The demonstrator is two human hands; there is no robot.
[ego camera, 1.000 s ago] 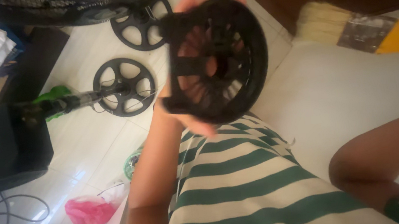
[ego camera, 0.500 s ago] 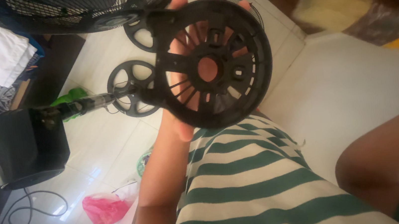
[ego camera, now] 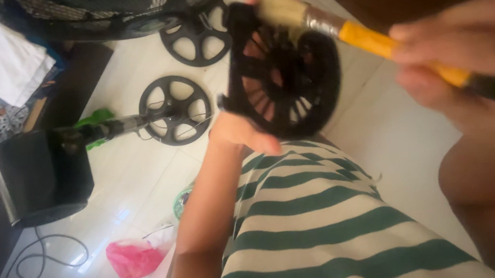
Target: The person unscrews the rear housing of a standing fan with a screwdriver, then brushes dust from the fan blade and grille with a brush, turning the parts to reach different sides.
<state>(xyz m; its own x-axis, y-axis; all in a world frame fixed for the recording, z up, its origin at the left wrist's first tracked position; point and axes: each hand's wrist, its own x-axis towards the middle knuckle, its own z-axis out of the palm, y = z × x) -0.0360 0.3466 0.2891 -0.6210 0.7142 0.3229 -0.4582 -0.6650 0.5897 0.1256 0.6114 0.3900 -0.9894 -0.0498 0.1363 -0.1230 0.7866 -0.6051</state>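
Brush bristles on a black spoked wheel held up over the floor

The left hand [ego camera: 240, 130] has its fingers wrapped around the black spoked wheel [ego camera: 280, 73], centre, above a green-striped cloth [ego camera: 326, 229]; the right hand [ego camera: 467, 45] has fingers closed on the orange-handled paintbrush [ego camera: 366, 38]. On the white tile floor [ego camera: 140, 176] behind lie two more black wheels [ego camera: 174, 109], a black box [ego camera: 40, 175] at left and a pink bag [ego camera: 131, 259] nearer

Right hand [ego camera: 475, 63] now in view gripping brush [ego camera: 373, 41], previously lying aside on floor, bristles now touching black disc [ego camera: 280, 70], disc turned more edge-on in left hand [ego camera: 246, 130], lifted slightly higher in frame
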